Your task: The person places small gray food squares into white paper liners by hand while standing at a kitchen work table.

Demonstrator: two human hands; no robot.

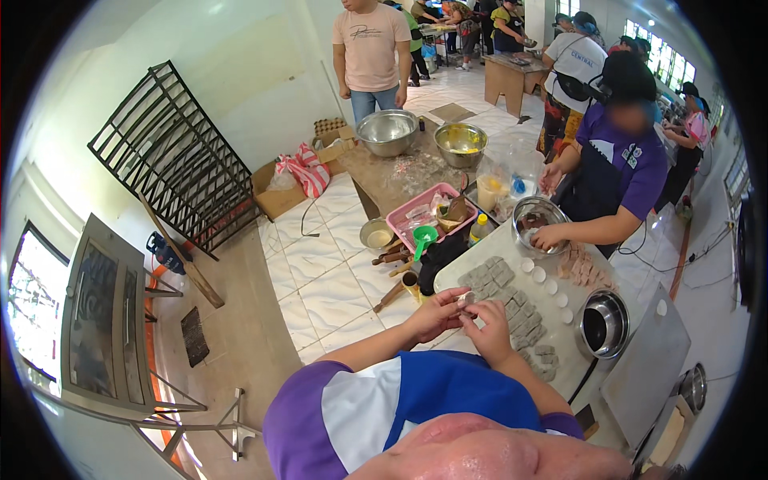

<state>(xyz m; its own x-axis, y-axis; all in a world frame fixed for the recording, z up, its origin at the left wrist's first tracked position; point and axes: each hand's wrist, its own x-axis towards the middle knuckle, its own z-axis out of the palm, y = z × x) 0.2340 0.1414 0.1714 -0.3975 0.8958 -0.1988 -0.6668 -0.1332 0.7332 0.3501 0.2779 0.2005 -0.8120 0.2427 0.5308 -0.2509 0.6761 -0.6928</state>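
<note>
Above the near edge of the white worktable (573, 370), my left hand (434, 314) and my right hand (488, 330) meet, fingers bent around a small pale piece of dough (466, 298). Both hands' fingertips pinch at it, and its underside is hidden. Just past my right hand, rows of grey dough pieces (524, 322) lie on the tabletop. A line of white dough rounds (552, 286) runs beside them, with pinkish pieces (586, 268) farther over. To the right stands a metal bowl (614, 302) with something dark inside.
Across the table a co-worker in purple (652, 172) reaches into a metal bowl (528, 210). A brown table holds a pink basket (398, 220), a green scoop (424, 237) and large bowls. At left are an oven (100, 320) and black rack (172, 144). Another person (372, 48) stands beyond.
</note>
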